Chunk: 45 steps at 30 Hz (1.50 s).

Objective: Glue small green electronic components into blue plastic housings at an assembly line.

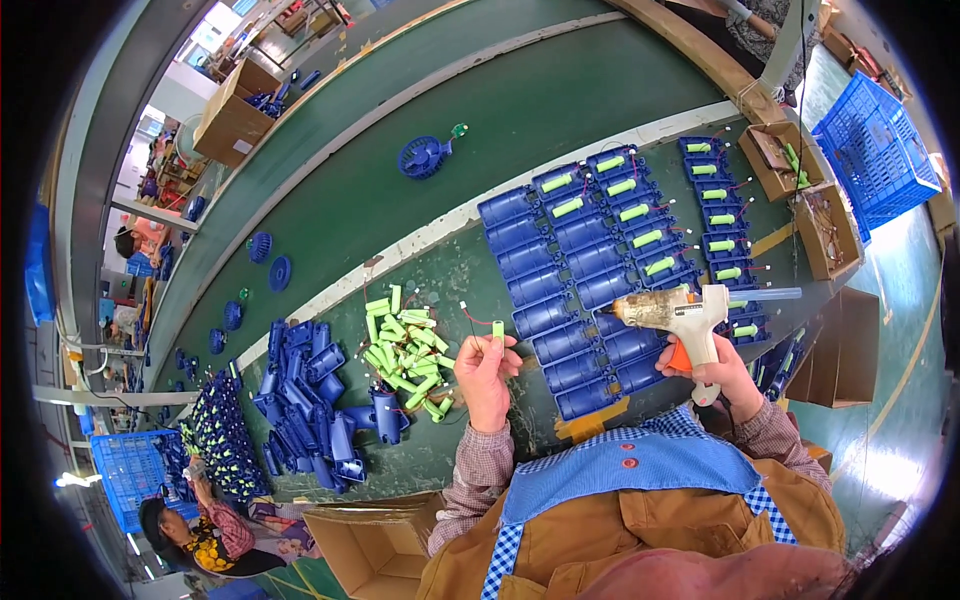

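My left hand [485, 388] pinches a light-green battery cell [498, 328] with thin wires and a small white plug. My right hand [728, 378] grips a white glue gun [692, 325] with an orange trigger. Its stained nozzle points left over rows of blue plastic half-shells [530, 262], and a clear glue stick [768, 294] sticks out of its back. Green cells lie in several shells of the right-hand rows; the left-hand shells mostly hold none. Beside my left hand is a heap of loose green cells [405, 350].
Left of the cells lies a pile of blue shells [298, 400]. Blue round fan parts [425, 157] rest on the green conveyor [350, 180] beyond. Small cardboard boxes [828, 232] stand at right near a blue crate [880, 150]. A co-worker [190, 530] sits at lower left.
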### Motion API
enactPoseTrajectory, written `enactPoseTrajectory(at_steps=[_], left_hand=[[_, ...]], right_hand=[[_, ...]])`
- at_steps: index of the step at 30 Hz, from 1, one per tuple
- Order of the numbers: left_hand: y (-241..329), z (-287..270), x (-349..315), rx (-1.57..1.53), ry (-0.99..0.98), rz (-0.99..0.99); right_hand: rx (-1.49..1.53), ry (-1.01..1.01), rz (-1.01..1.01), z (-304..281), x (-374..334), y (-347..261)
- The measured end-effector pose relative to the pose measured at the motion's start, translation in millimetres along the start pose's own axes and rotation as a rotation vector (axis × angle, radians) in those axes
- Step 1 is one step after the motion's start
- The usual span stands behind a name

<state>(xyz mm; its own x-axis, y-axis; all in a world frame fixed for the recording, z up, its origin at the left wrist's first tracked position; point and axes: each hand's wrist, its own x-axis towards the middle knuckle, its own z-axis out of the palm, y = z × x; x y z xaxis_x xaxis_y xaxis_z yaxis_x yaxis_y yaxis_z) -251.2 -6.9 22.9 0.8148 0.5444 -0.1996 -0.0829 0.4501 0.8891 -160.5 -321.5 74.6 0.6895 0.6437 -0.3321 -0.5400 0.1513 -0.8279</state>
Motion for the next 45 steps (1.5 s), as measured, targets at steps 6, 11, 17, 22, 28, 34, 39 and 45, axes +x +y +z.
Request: enactPoseTrajectory(at_steps=[6,11,17,22,28,34,39,45], left_hand=[[-1,5,4,0.078,0.014,0.009],[-1,-6,0,0.134,0.048,0.058],[-9,-2,6,0.11,-0.036,0.075],[-4,-5,1,0.117,0.028,0.045],[8,10,5,0.174,-0.017,-0.022],[19,16,16,0.206,-0.098,-0.008],[27,35,34,0.264,-0.163,0.079],[26,63,68,0.322,-0.205,0.139]], right_hand=[[0.007,-0.008,-0.038,-2,-5,-4],[0.026,-0.091,-0.005,-5,2,2],[0.033,-0.055,-0.044,-8,-9,1],[0.028,-0.069,-0.023,-7,-3,1],[0.01,0.01,-0.042,-5,-5,-3],[-0.021,0.016,-0.056,0,8,-17],[-0.111,0.009,-0.106,9,29,-36],[-0.205,0.031,-0.138,21,62,-46]])
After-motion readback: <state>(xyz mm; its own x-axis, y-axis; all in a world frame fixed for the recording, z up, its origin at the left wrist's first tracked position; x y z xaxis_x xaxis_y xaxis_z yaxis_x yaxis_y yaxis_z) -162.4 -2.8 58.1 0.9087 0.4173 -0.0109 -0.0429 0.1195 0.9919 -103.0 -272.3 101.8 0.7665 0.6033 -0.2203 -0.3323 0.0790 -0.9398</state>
